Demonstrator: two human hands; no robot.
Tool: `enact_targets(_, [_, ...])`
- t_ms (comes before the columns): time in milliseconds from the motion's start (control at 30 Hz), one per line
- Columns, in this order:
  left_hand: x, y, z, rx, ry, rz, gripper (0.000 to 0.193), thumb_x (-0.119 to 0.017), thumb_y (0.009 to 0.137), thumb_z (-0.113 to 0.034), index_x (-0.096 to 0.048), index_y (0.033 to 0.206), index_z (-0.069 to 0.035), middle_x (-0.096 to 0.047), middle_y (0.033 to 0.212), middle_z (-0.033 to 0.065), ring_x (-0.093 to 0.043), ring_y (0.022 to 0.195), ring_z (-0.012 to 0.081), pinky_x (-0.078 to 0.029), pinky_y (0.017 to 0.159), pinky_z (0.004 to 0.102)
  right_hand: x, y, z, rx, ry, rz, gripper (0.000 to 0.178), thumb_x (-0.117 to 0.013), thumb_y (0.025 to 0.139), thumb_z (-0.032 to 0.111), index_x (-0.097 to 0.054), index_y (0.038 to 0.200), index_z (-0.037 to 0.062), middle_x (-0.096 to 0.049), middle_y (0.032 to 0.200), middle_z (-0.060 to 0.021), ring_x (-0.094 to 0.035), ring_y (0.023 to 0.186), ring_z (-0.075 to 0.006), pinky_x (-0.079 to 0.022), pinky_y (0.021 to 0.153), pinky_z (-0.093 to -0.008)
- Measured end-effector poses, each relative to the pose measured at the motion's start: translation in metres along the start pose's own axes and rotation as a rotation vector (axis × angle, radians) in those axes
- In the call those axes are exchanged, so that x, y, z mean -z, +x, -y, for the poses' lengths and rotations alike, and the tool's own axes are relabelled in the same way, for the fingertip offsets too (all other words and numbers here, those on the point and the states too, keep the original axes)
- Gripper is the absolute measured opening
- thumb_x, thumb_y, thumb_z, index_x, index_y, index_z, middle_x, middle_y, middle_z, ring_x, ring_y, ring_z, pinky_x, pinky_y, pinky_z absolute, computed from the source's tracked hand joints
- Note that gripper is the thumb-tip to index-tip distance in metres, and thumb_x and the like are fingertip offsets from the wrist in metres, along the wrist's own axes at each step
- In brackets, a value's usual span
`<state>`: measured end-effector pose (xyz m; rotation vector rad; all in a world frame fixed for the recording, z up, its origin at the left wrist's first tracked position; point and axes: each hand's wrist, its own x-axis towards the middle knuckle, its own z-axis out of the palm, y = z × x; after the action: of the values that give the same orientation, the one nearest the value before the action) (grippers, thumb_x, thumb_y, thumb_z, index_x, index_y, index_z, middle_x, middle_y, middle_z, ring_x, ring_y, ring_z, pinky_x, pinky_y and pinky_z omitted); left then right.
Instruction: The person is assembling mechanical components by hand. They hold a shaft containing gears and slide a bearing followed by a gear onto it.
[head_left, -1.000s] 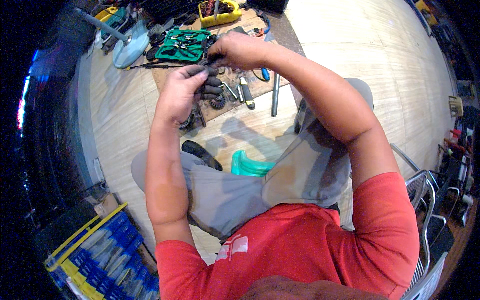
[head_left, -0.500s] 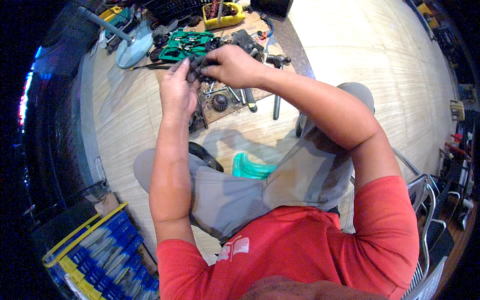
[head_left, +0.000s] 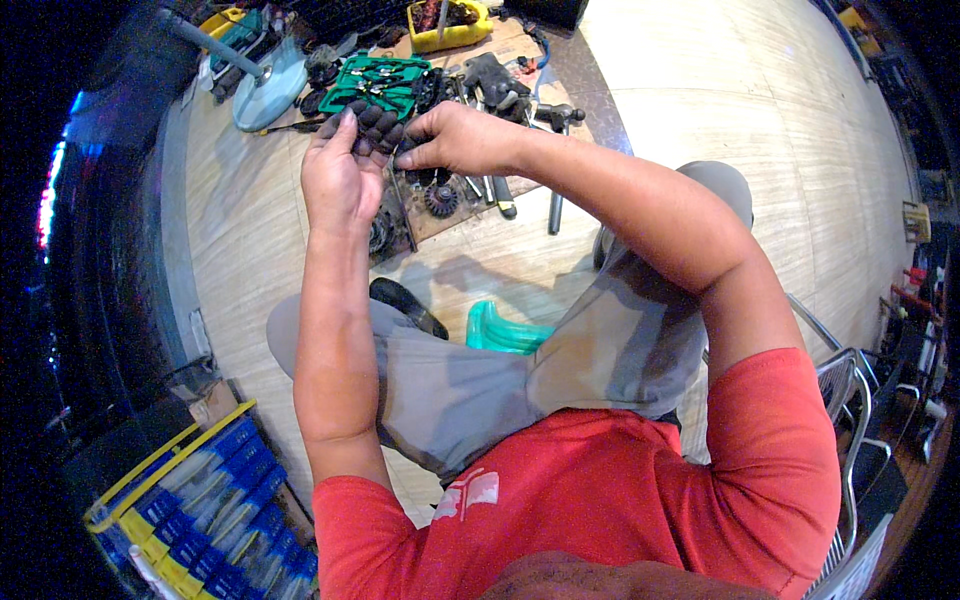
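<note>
My left hand [head_left: 340, 175] is palm up with its thumb raised and its fingers curled. Dark lumps lie at those fingers; whether they are blackened fingertips or a dark part I cannot tell. Close beside it on the right, my right hand [head_left: 455, 140] is closed in a pinch, thumb against fingers, at something small and dark that I cannot make out. Both hands are above a littered work board. Below them lie a dark toothed gear [head_left: 441, 200] and a thin dark rod [head_left: 406, 215]. Just beyond is a green tool case [head_left: 375, 80] holding hand tools.
A hammer [head_left: 557, 170] and a black-and-yellow handle [head_left: 504, 198] lie at the board's right. Behind stands a yellow container [head_left: 450, 30] of dark parts. A pale blue round stand base [head_left: 270, 95] is at left. Near my legs is a green plastic object [head_left: 505, 332]; a metal chair [head_left: 850, 385] stands right.
My left hand has shifted slightly left, turning its palm and curled fingers more into view. My right hand has dropped a little, its thumb now lower. The thin rod beneath shows more clearly.
</note>
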<state>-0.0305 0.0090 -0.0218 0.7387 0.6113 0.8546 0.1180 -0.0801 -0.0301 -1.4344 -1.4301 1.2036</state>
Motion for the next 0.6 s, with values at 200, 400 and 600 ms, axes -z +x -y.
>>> enact_targets(200, [-0.0022, -0.0005, -0.0020, 0.022, 0.001, 0.000, 0.014, -0.047, 0.094, -0.008, -0.057, 0.098, 0.002, -0.065, 0.091, 0.0158, -0.065, 0.085, 0.0287, -0.055, 0.077, 0.0423, 0.0007, 0.0010, -0.0003, 0.001, 0.002, 0.017, 0.028, -0.065, 0.086, 0.018, -0.065, 0.109, 0.0031, -0.068, 0.085, -0.0029, -0.054, 0.077, -0.0081, -0.046, 0.076, -0.0287])
enact_targets(400, [0.0004, -0.0002, -0.0023, 0.033, -0.015, 0.025, 0.013, -0.048, 0.094, -0.008, -0.057, 0.098, 0.001, -0.065, 0.091, 0.0150, -0.065, 0.083, 0.0265, -0.055, 0.077, 0.0405, 0.0037, 0.0015, 0.0020, -0.009, -0.013, 0.057, 0.028, -0.066, 0.085, 0.018, -0.065, 0.109, 0.0030, -0.067, 0.082, -0.0031, -0.054, 0.075, -0.0089, -0.047, 0.074, -0.0289])
enact_targets(600, [-0.0012, -0.0014, -0.0023, 0.056, 0.001, 0.058, 0.012, -0.049, 0.094, -0.007, -0.058, 0.098, 0.000, -0.065, 0.090, 0.0132, -0.064, 0.081, 0.0241, -0.055, 0.075, 0.0382, 0.0068, -0.0027, 0.0060, 0.060, -0.104, 0.045, 0.026, -0.067, 0.084, 0.019, -0.066, 0.105, 0.0035, -0.067, 0.080, -0.0069, -0.056, 0.073, -0.0105, -0.047, 0.072, -0.0302])
